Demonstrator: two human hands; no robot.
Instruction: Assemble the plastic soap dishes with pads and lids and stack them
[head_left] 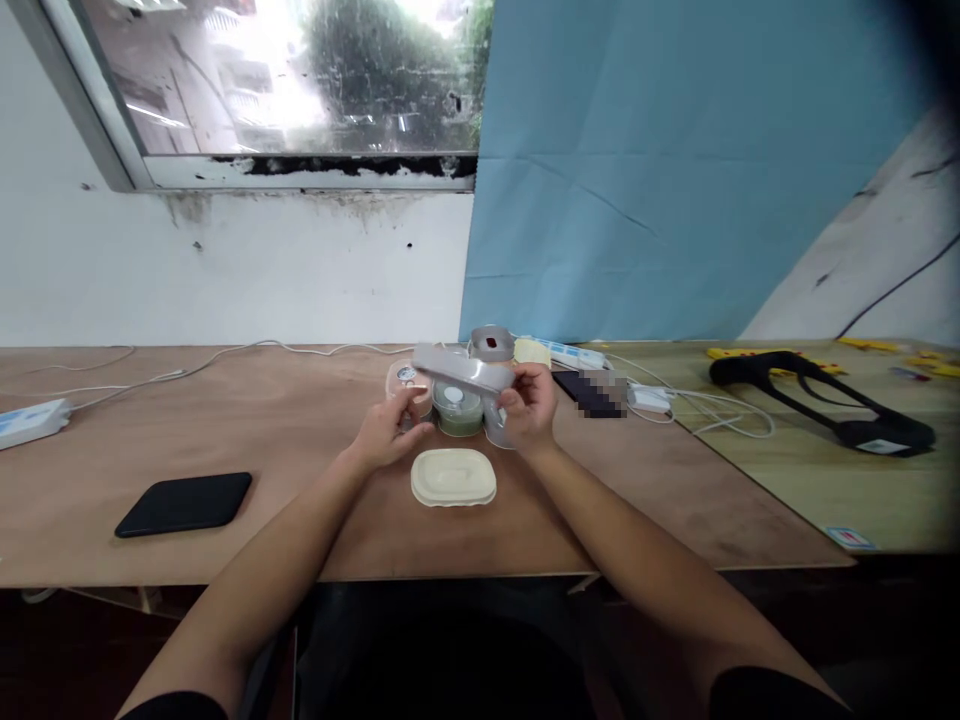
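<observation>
My right hand is closed round the right end of a grey, flat lid-like piece and holds it tilted above a cluster of small round containers. My left hand is pinched at a small clear container just under the left end of that piece. Between the hands sits a round container with green contents. A cream oval lidded box lies on the wooden table right in front of the hands. A grey round tin stands behind them.
A black phone or pad lies at the left front. A white power strip with cables sits at the far left. A dark phone, a white charger, and a black curved headset lie to the right.
</observation>
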